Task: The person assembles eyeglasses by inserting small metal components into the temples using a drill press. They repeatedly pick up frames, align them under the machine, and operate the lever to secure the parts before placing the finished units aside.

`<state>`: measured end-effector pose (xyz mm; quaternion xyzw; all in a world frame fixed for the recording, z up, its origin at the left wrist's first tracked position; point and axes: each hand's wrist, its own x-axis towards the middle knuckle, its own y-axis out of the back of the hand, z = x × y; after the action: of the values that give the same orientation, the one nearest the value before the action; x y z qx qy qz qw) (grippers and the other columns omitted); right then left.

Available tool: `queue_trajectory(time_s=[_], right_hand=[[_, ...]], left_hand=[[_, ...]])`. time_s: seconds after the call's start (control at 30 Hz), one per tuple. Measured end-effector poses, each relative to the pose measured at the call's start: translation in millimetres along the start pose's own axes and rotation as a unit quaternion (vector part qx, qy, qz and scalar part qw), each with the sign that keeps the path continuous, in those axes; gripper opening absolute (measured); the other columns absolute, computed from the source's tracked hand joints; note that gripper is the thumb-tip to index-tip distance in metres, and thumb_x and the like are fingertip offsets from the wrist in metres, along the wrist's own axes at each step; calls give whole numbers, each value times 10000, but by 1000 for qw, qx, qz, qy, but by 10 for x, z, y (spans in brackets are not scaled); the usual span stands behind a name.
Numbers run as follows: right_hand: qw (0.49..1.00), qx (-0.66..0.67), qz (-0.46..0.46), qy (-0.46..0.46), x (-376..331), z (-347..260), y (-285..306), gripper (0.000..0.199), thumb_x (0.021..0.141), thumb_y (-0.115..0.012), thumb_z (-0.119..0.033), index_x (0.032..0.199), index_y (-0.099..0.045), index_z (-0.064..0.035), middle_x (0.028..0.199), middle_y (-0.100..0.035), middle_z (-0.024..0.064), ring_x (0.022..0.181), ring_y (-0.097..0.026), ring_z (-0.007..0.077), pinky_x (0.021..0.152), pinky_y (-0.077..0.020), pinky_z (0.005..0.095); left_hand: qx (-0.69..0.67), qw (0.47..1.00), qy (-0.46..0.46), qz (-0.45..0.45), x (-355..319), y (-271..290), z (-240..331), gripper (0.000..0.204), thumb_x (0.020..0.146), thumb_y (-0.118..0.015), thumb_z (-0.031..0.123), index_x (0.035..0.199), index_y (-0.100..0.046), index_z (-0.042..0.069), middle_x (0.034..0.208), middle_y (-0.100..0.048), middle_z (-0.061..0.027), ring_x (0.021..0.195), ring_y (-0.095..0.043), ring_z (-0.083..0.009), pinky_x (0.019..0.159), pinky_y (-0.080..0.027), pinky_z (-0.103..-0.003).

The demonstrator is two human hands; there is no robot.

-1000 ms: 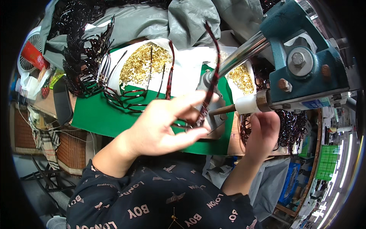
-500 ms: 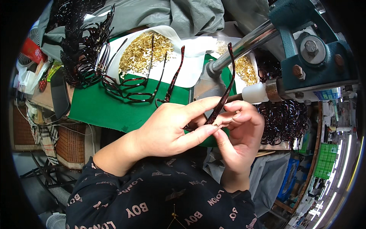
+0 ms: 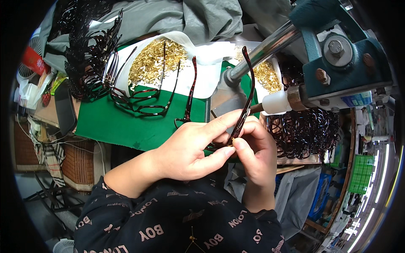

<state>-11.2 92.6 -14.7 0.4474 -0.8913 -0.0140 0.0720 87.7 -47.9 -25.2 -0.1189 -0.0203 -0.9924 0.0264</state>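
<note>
My left hand (image 3: 185,145) is closed around a dark tortoiseshell eyeglass frame (image 3: 247,86) and covers most of its front. One temple rises between my hands; the other temple stands up beyond my left knuckles. My right hand (image 3: 257,149) pinches the frame at the lower end of the nearer temple, its thumb close to my left thumb tip. A tiny gold-coloured glint shows there, too small to make out. Another pair of eyeglasses (image 3: 152,110) lies on the green mat (image 3: 101,122), left of my hands, temples pointing away.
Small gold-coloured pieces (image 3: 154,63) lie heaped on white sheeting, with a second heap (image 3: 266,76) farther right. A green metal press (image 3: 314,71) with a white collar (image 3: 276,103) stands close right of my hands. Stacked dark frames are at left (image 3: 86,63) and right (image 3: 303,130).
My right hand has moved left and its fingers have closed in on the temple's lower end. The frame and the thumbs have shifted slightly; the small gold piece between the fingers is now mostly hidden.
</note>
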Motion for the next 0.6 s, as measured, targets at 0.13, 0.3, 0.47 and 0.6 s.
queue_trajectory(time_s=[0.13,0.3,0.47,0.6], right_hand=[[999,21,-17,-38,-3,-80,68,86,768,-614,-29,814,-543,-15,817,-498,5,728,-466,79,654,-378,214],[999,-5,-30,14,5,-113,150,95,764,-620,-44,778,-529,-21,788,-480,4,714,-439,78,641,-361,218],[1000,12,9,22,-20,-205,246,126,788,-625,-77,772,-515,-18,774,-479,12,706,-427,87,629,-337,217],[978,-126,113,121,31,-337,385,132,817,-617,-100,834,-554,14,792,-536,42,730,-489,113,667,-381,221]], left_hand=[[-41,999,-4,-11,8,-29,-2,644,810,-503,-2,1369,-188,-55,1133,-564,-153,1056,-542,-174,921,-385,-281],[-21,998,25,-44,60,-101,65,711,813,-518,-20,1390,-102,-42,1079,-584,-134,1016,-539,-151,920,-355,-270],[-92,996,3,-13,155,-257,121,706,836,-513,-37,1400,-88,-18,1050,-582,-89,928,-547,-108,861,-378,-227],[-169,983,41,62,394,-384,165,670,854,-483,-49,1409,-117,30,1091,-566,-82,911,-552,-94,823,-403,-213]])
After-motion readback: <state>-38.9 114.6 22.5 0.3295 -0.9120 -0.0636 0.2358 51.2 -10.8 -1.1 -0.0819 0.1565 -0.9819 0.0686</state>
